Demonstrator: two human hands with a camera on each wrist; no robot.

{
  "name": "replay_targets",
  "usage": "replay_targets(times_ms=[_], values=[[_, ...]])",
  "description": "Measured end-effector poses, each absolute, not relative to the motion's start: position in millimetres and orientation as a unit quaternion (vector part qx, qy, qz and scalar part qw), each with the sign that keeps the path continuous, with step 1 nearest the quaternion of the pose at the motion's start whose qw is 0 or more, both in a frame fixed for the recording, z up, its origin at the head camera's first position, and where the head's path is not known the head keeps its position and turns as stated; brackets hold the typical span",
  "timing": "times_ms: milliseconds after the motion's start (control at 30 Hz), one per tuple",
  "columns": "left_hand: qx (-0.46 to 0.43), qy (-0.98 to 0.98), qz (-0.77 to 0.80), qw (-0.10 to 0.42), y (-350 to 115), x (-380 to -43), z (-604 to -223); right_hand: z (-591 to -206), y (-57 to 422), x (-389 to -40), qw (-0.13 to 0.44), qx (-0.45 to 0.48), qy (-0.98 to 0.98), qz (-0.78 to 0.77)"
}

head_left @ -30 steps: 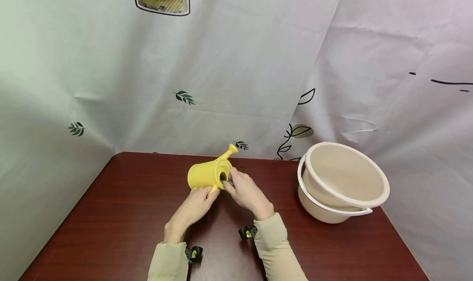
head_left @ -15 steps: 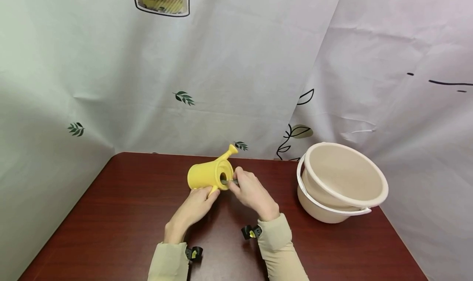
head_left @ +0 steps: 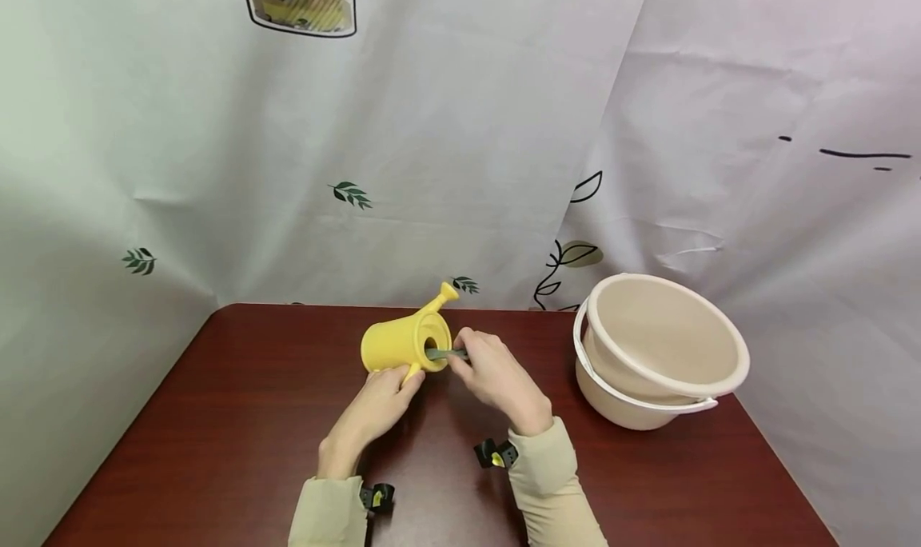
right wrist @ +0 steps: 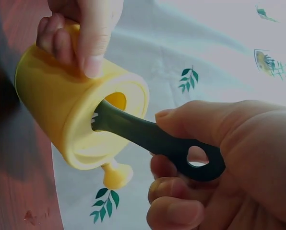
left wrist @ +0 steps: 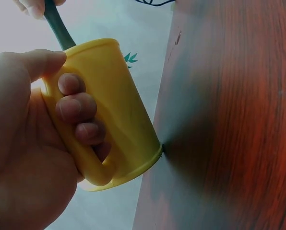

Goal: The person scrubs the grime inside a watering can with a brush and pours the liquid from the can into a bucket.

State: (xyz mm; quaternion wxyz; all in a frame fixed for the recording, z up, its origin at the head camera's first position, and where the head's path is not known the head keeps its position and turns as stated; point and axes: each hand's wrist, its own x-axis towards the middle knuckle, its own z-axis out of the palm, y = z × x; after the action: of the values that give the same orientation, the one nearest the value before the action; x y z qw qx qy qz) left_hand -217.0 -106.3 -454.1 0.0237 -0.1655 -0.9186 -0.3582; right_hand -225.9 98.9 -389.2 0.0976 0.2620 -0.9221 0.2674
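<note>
A dark red desk (head_left: 252,427) spreads beneath the yellow watering can (head_left: 392,343). Right of the can, two cream buckets (head_left: 626,367) sit stacked. The can tips sideways, its handle gripped by the left hand (head_left: 376,409); the right hand (head_left: 498,377) pinches a green tool (right wrist: 138,132) reaching into the can's opening.

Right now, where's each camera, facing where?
Head: on the head, facing forward and down at the table; left hand, right hand, sleeves visible.
Left wrist: worn there, facing the yellow watering can; left hand, right fingers visible.
Right wrist: worn there, facing the green tool; right hand, left fingers visible.
Both wrist views share can and tool.
</note>
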Motion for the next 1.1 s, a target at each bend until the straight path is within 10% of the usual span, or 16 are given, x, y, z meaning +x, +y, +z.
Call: replay_targets(times_ms=[1100], values=[[-0.17,-0.924,-0.343,0.024,-103.2,-215.6,-453.2,-419.4,80.2,-238.2,0.106,0.278,-0.924,0.239]])
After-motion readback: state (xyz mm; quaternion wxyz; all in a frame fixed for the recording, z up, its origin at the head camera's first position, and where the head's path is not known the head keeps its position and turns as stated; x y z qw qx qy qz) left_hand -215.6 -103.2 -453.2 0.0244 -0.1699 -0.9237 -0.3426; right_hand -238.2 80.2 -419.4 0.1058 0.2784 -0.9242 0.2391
